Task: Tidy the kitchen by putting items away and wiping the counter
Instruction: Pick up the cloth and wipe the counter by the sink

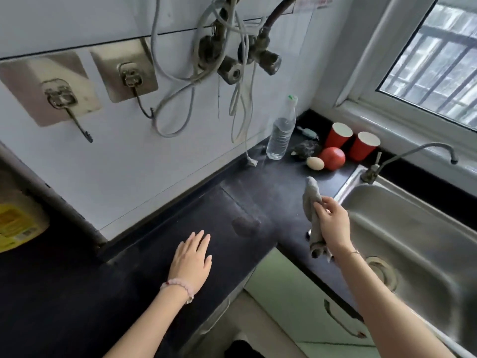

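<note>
- Two bare hands over a dark, smooth counter.
- Left hand lies flat, fingers together.
- Right hand pinches a crumpled grey cloth.

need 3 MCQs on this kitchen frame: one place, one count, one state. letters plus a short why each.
1. Where is the egg?
A. in the sink
B. on the counter beside the tomato
C. inside a cup

2. How many red cups stand in the corner by the window?
A. one
B. two
C. three

3. What is the right hand doing?
A. holding the cloth
B. resting empty
C. turning the tap

Key:
1 B: the egg lies on the counter next to the tomato, outside the sink.
2 B: two cups stand side by side, the second at.
3 A: its grip is shut on the bunched grey cloth; the left hand lies flat and open on the counter.
</note>
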`<action>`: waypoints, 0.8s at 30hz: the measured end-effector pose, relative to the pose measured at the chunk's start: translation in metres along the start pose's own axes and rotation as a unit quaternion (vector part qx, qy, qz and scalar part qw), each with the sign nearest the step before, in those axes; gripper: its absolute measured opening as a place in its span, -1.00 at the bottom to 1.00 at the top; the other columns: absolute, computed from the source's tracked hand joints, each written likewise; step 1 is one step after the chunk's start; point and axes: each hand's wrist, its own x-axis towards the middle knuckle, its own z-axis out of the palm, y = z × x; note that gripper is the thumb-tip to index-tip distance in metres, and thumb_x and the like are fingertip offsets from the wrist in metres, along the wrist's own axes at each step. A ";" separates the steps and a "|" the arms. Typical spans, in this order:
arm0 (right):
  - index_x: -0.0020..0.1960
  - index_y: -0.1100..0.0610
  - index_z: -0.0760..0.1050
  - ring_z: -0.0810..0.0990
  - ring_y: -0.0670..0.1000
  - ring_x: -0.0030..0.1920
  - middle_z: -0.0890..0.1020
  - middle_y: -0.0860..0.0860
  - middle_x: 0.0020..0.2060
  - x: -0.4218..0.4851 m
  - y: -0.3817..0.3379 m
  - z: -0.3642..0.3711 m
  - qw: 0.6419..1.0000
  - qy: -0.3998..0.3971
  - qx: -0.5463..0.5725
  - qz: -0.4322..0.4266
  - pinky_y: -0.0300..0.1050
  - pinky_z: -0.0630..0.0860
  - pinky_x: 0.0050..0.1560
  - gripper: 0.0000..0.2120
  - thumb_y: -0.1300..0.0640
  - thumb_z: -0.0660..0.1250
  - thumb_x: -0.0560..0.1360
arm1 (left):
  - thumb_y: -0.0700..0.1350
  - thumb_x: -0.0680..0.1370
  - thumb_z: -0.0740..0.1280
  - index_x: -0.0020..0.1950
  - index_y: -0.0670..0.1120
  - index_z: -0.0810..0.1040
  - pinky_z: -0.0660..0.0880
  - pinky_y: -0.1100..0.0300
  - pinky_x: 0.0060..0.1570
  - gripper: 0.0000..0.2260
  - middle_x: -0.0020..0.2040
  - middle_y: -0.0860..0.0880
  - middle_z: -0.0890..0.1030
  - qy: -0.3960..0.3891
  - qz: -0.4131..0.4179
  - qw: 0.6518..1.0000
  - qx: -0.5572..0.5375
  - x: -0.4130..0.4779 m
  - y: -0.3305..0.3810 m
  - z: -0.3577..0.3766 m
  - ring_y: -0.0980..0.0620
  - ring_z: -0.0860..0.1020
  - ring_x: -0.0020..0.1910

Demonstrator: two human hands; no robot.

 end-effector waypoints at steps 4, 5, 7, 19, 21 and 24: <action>0.18 0.14 0.57 0.58 0.10 0.08 0.66 0.07 0.05 0.029 -0.002 0.035 0.983 -0.077 -0.139 -0.089 -0.09 0.42 0.09 -0.73 0.14 0.33 0.50 | 0.01 0.58 0.11 0.48 -0.03 0.13 0.03 0.04 0.47 -0.53 0.53 0.01 0.12 0.007 -0.027 0.999 0.018 -0.004 0.004 0.008 0.00 0.07 0.52; 0.18 0.14 0.58 0.57 0.13 0.11 0.65 0.08 0.08 0.031 0.003 0.044 0.968 -0.117 -0.184 -0.121 -0.07 0.42 0.12 -0.73 0.13 0.33 0.50 | 0.01 0.58 0.11 0.48 -0.03 0.13 0.02 0.05 0.47 -0.52 0.53 0.01 0.12 0.011 -0.031 0.999 0.024 -0.005 0.004 0.009 0.00 0.08 0.51; 0.16 0.13 0.59 0.53 0.18 0.13 0.62 0.07 0.11 0.030 0.019 0.059 0.926 -0.179 -0.271 -0.192 -0.02 0.42 0.16 -0.73 0.08 0.33 0.50 | 0.02 0.59 0.09 0.48 -0.02 0.13 0.00 0.07 0.47 -0.53 0.53 0.03 0.11 0.009 -0.037 0.999 0.020 -0.005 0.005 0.010 0.01 0.07 0.51; 0.48 0.15 0.21 0.02 0.12 0.54 0.17 0.07 0.52 0.050 0.031 0.100 0.905 -0.247 -0.285 -0.196 0.00 0.01 0.52 -0.57 0.14 0.07 0.62 | 0.12 0.56 0.11 0.48 -0.06 0.14 0.01 0.01 0.48 -0.46 0.53 -0.01 0.11 0.015 -0.148 0.989 0.025 -0.043 -0.013 -0.004 -0.01 0.05 0.52; 0.47 0.15 0.25 0.06 0.13 0.53 0.21 0.08 0.51 0.045 0.030 0.104 0.906 -0.235 -0.285 -0.207 0.00 0.03 0.51 -0.57 0.14 0.09 0.61 | 0.17 0.54 0.11 0.49 -0.07 0.11 0.03 -0.01 0.49 -0.42 0.54 0.00 0.08 0.007 -0.166 0.986 0.025 -0.053 -0.019 -0.008 0.00 0.02 0.52; 0.39 0.18 0.39 0.19 0.15 0.50 0.35 0.13 0.44 0.020 0.031 0.108 0.897 -0.244 -0.264 -0.258 0.02 0.15 0.49 -0.60 0.12 0.09 0.59 | 0.23 0.51 0.06 0.50 -0.07 0.08 0.00 0.00 0.49 -0.36 0.55 0.01 0.03 -0.010 -0.175 0.984 0.022 -0.063 -0.027 -0.009 0.01 -0.01 0.53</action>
